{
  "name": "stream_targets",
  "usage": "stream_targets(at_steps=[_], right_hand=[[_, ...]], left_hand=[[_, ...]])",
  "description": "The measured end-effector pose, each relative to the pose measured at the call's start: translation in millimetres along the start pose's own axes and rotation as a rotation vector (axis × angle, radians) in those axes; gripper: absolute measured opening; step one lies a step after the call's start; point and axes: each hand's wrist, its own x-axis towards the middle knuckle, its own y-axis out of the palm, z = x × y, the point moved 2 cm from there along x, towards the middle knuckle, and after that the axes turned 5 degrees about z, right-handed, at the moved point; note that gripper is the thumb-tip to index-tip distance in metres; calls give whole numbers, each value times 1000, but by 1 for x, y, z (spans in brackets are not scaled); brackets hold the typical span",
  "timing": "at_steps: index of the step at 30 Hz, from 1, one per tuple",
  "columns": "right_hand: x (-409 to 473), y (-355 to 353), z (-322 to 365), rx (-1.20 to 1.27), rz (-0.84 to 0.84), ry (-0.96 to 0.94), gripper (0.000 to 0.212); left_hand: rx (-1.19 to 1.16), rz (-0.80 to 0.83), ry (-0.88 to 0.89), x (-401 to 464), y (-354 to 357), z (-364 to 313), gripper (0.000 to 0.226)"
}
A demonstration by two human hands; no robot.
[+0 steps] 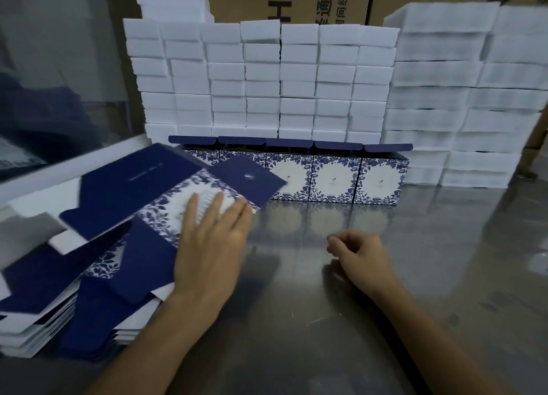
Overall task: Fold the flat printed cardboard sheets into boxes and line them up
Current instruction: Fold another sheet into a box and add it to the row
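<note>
A flat blue-and-white floral cardboard sheet (pixel 166 181) lies tilted over the stack of flat sheets (pixel 53 299) at the left. My left hand (pixel 213 240) lies on it with straight fingers pressing its white floral panel. My right hand (pixel 358 255) rests on the steel table with fingers loosely curled, holding nothing. A row of several folded boxes (pixel 335 175) with lids open stands at the back, side by side; the sheet hides the leftmost ones in part.
The shiny steel table (pixel 415 276) stretches right and toward me. Behind the boxes rise walls of stacked white foam blocks (pixel 267 77), with more (pixel 462 98) at the right. Brown cartons (pixel 296 0) stand behind them. A white ledge (pixel 59 169) runs at left.
</note>
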Motion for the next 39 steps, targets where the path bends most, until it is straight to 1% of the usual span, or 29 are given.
stream_targets(at_steps=[2, 5, 6, 8, 10, 12, 15, 16, 18, 20, 23, 24, 26, 28, 29, 31, 32, 34, 36, 39], right_hand=[[-5, 8, 13, 184, 51, -15, 22], [-13, 22, 34, 601, 273, 104, 30], [-16, 28, 39, 690, 345, 144, 31], [-19, 36, 44, 810, 422, 196, 31], [-21, 41, 45, 936, 447, 224, 33], [-22, 40, 46, 1027, 433, 221, 31], [-19, 36, 44, 985, 362, 232, 22], [-17, 36, 41, 946, 329, 236, 23], [-14, 34, 36, 888, 245, 230, 25], [-10, 30, 30, 853, 146, 240, 25], [-5, 19, 23, 817, 14, 287, 25], [-4, 14, 21, 815, -27, 306, 24], [-2, 6, 20, 811, -95, 339, 24], [-3, -1, 21, 811, -130, 364, 28], [-4, -4, 21, 817, -144, 372, 30], [-7, -11, 22, 840, -162, 390, 30], [-9, -13, 23, 874, -149, 400, 30], [-11, -16, 22, 982, -81, 434, 32], [-13, -18, 25, 1092, -45, 442, 35], [-15, -19, 29, 1243, -114, 478, 32]], left_hand=[[-27, -42, 129, -3, 1, -18, 66], [-37, -103, 312, -10, 3, -39, 46], [-40, -120, 352, -11, 4, -43, 46], [-54, -144, 398, -13, 5, -48, 49], [-80, -164, 418, -13, 7, -48, 50], [-112, -150, 431, -12, 10, -45, 52], [-198, -33, 423, -9, 16, -37, 48], [-246, 13, 396, -9, 18, -33, 48], [-312, 74, 299, -8, 22, -23, 57], [-305, 47, 170, -6, 22, -12, 59], [-266, -27, -75, -1, 18, 10, 55], [-254, -11, -156, 0, 17, 17, 56], [-300, 89, -303, 1, 19, 27, 58], [-485, 189, -407, 2, 22, 30, 56], [-620, 228, -452, 2, 23, 31, 48], [-918, 310, -555, 4, 24, 33, 25], [-1060, 343, -622, 5, 25, 34, 16], [-1279, 381, -745, 5, 26, 37, 8], [-1432, 385, -833, 6, 24, 38, 10], [-1658, 378, -897, 8, 23, 34, 25]])
